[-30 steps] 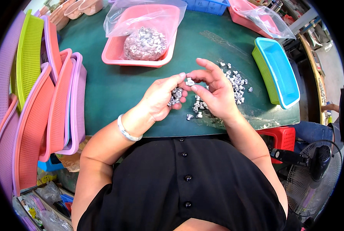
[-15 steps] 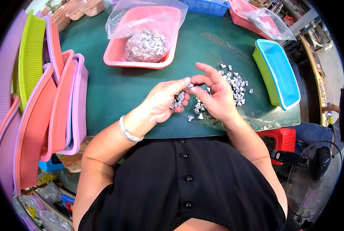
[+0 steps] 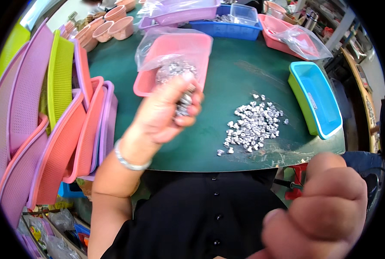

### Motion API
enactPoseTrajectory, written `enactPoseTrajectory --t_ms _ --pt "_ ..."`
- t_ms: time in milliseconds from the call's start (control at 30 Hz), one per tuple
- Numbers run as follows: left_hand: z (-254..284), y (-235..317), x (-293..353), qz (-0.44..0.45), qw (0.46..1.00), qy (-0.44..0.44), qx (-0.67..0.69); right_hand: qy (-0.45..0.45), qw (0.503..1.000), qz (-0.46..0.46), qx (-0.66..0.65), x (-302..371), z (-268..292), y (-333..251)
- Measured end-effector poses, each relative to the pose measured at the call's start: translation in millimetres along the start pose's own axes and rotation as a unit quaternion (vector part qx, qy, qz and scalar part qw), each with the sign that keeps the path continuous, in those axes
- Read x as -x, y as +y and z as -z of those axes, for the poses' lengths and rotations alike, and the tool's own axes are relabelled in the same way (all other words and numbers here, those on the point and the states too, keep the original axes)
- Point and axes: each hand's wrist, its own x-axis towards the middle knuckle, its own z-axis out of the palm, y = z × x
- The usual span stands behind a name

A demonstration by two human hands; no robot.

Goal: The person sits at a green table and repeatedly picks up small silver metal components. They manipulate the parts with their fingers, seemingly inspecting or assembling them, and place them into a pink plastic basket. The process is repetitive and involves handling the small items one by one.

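My left hand [image 3: 151,114] is raised over the table, its fingers curled around a handful of small silver metal fittings [image 3: 183,105]. Close to the camera at the lower right, my right hand [image 3: 319,205] is closed, and whatever it may hold is hidden. A loose pile of the same fittings [image 3: 255,125] lies on the green table [image 3: 227,69], right of the left hand. Just beyond that hand, a pink basket [image 3: 143,86] holds a clear plastic bag [image 3: 151,56] with more fittings inside. A blue-lined green basket [image 3: 326,108] stands right of the pile, a small pale piece in it.
Purple, green and coral baskets [image 3: 63,142] stand nested on their sides along the left. At the back are peach pots [image 3: 121,28], a purple tray [image 3: 188,13], a blue bin [image 3: 227,31] and a pink tray with plastic [image 3: 283,39]. A red stool [image 3: 297,181] is below the table's right edge.
My hands have parted: the left rose leftward with its fittings, the right came up close to the camera at the lower right. The view has shifted, showing more of the table's far side.
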Motion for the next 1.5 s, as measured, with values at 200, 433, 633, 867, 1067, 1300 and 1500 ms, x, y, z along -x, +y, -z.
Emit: enactPoseTrajectory --t_ms 200,433,633,867,1067,1300,1500 --pt "-1.0 82.2 3.2 -0.198 0.971 0.017 -0.132 -0.009 0.990 0.135 0.046 0.4 -6.2 28.7" --pt "27.9 122.8 -39.2 -0.058 0.901 0.187 -0.388 -0.027 0.983 0.173 0.061 3.3 -7.5 32.3" --pt "57.6 107.2 -84.7 0.015 0.797 0.179 -0.577 -0.021 0.983 0.167 0.068 20.5 -3.3 35.0" --pt "30.6 103.6 -76.0 -0.065 0.621 0.268 -0.734 0.003 0.986 0.145 0.086 41.0 -13.4 40.4" --pt "-3.7 61.4 -15.6 -0.420 0.486 0.221 -0.734 0.112 0.983 0.117 0.086 47.2 -42.7 49.7" --pt "27.7 -88.5 8.9 -0.203 0.659 0.008 -0.724 -0.026 0.984 -0.118 -0.132 71.4 -168.7 97.7" --pt "37.2 -130.9 4.0 -0.187 0.605 0.023 -0.774 -0.108 0.992 -0.023 -0.069 60.6 -204.3 87.6"
